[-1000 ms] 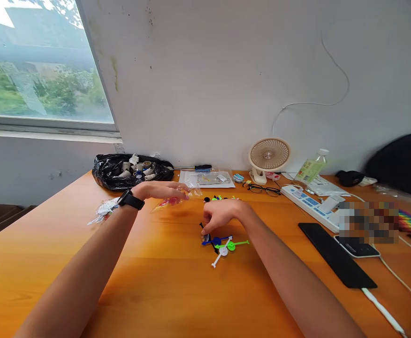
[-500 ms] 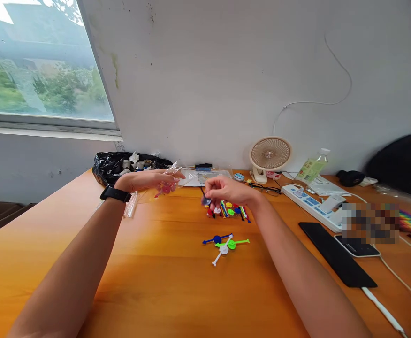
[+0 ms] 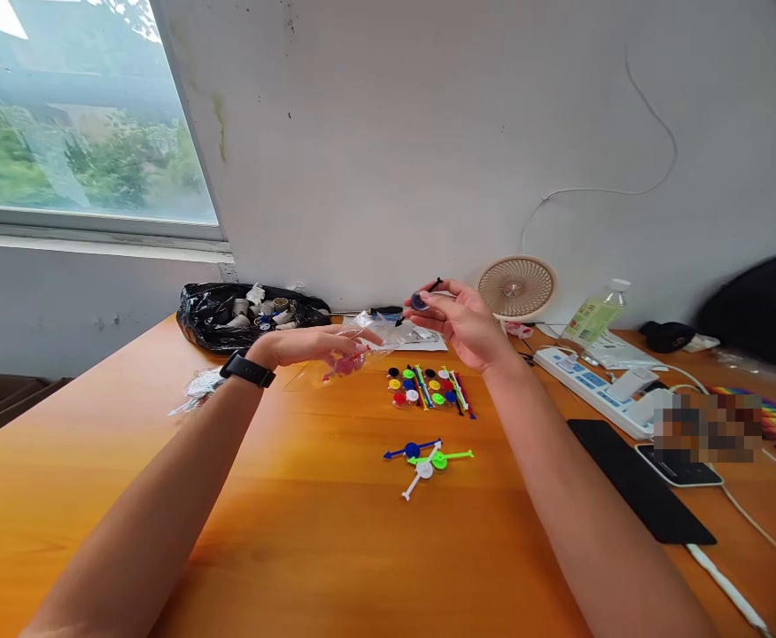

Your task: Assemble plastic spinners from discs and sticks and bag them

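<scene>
My right hand (image 3: 473,326) is raised above the table, its fingers pinching a black arrow spinner (image 3: 419,301) with a round disc at its middle. Beside it on the left, my left hand (image 3: 314,343) is closed on a clear plastic bag (image 3: 348,361) with red pieces in it; the fingertips are partly hidden by the crinkled film. Below my right hand lie rows of small coloured discs (image 3: 399,400) and bundled coloured arrows (image 3: 422,387). Nearer to me, a blue arrow spinner (image 3: 412,451), a green arrow spinner (image 3: 439,460) and a white arrow spinner (image 3: 423,470) lie partly overlapping.
A black plastic bag (image 3: 205,319) of rolls and scraps stands at the back left, near a pile of clear packets (image 3: 202,390). At the right are a small fan (image 3: 516,288), a bottle (image 3: 597,310), a power strip (image 3: 587,388) and a black flat case (image 3: 640,483).
My right hand has lifted the black arrow spinner up and away from the coloured pieces, turning it. My left hand has moved slightly right with the clear bag.
</scene>
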Demonstrator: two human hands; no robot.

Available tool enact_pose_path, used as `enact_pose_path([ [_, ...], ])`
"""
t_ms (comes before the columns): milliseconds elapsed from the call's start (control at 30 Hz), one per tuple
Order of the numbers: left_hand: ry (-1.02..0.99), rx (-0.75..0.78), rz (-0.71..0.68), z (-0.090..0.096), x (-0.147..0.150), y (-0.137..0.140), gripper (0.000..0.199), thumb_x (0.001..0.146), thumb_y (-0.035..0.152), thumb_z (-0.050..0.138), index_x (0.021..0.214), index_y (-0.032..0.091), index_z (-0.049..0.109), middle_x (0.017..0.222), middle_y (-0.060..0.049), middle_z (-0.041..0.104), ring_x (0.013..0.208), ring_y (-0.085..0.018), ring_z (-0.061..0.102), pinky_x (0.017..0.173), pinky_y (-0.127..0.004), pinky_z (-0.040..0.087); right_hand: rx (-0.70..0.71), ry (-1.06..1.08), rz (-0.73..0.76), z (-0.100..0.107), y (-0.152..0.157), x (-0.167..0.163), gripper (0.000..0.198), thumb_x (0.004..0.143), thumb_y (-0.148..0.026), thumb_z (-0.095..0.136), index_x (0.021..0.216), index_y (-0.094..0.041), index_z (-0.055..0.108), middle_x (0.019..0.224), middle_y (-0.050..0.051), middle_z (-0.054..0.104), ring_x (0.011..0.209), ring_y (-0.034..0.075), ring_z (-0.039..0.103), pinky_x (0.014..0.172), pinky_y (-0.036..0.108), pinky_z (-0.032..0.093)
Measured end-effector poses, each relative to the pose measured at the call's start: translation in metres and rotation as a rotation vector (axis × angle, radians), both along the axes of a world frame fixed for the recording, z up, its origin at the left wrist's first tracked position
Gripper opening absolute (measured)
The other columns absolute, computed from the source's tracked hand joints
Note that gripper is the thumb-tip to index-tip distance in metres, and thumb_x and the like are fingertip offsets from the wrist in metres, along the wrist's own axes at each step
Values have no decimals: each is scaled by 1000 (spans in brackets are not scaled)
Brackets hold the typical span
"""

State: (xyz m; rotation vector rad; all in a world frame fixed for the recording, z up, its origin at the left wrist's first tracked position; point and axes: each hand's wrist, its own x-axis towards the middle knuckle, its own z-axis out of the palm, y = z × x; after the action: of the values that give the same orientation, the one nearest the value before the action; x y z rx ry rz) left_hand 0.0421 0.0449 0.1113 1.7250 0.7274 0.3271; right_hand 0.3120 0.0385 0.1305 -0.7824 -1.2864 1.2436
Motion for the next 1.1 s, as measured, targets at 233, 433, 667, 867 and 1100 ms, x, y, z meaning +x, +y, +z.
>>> enact_pose_path([
  [233, -80, 4, -75, -3, 10, -1, 51, 99, 44, 60, 145, 25, 56, 99, -6, 59, 82, -18, 56, 69, -28, 49, 22, -137, -78, 5, -10, -10, 35, 76, -50, 91, 88, -19, 79, 84, 4, 78, 69, 17, 77, 60, 23, 64],
  [433, -138, -40, -139, -1, 14, -3, 48, 99, 45, 61, 142, 25, 58, 99, -6, 61, 83, -18, 55, 70, -27, 48, 155, -186, -166, 1, -6, -7, 43, 64, -50, 96, 90, -18, 82, 73, 1, 74, 53, 9, 60, 49, 21, 50],
  [667, -178, -73, -189, 1, 16, -9, 49, 100, 44, 58, 144, 22, 58, 98, -7, 63, 82, -18, 56, 71, -28, 47, 96, -221, 23, 6, -11, -3, 47, 59, -52, 98, 89, -18, 84, 83, 6, 80, 75, 16, 74, 73, 27, 63],
  [867, -195, -158, -178, -3, 11, -8, 55, 99, 46, 57, 148, 20, 56, 97, -8, 68, 79, -18, 60, 69, -27, 48, 146, -422, 21, 10, -15, 4, 45, 68, -52, 94, 94, -17, 85, 72, 6, 78, 65, 17, 72, 67, 29, 63],
  [1100, -192, -169, -94, -3, 13, -11, 59, 90, 51, 65, 141, 20, 64, 95, -10, 71, 75, -21, 61, 68, -31, 47, 209, -407, 114, 19, -24, 13, 30, 77, -43, 90, 97, -21, 84, 95, 6, 82, 90, 22, 78, 86, 34, 65],
])
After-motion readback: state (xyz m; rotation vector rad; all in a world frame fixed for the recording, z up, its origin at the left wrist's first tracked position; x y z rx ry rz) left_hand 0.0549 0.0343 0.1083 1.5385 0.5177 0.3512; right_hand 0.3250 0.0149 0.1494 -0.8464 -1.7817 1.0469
